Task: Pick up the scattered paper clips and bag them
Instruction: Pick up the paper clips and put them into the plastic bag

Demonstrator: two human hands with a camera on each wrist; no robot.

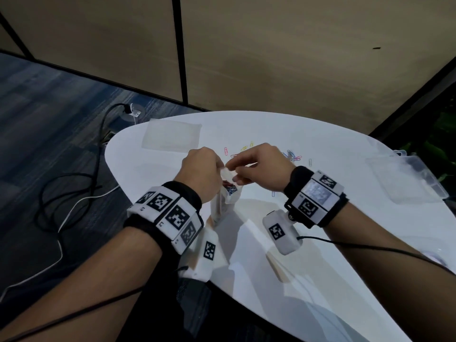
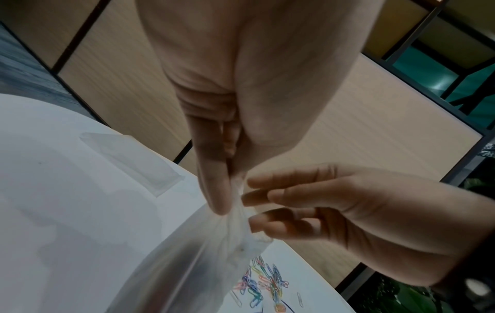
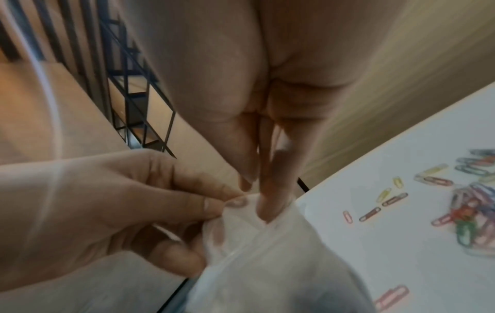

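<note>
Many coloured paper clips (image 1: 292, 155) lie on the white tabletop (image 1: 308, 134), beyond both hands. The left hand (image 1: 201, 172) and right hand (image 1: 262, 166) pinch the clear bag (image 1: 228, 193) mouth. Flat plastic sleeve (image 1: 171, 137) far left, clear box (image 1: 407, 176) right; beige wall panels behind.

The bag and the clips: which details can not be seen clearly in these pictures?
- Bag contents: head view, too small; wrist views, cloudy plastic.
- Right hand fingertips: inside the bag mouth, hidden.
- Loose paper clips: count unclear, partly behind the hand, overlapping.
- Left hand grip: only the pinch shows.
</note>
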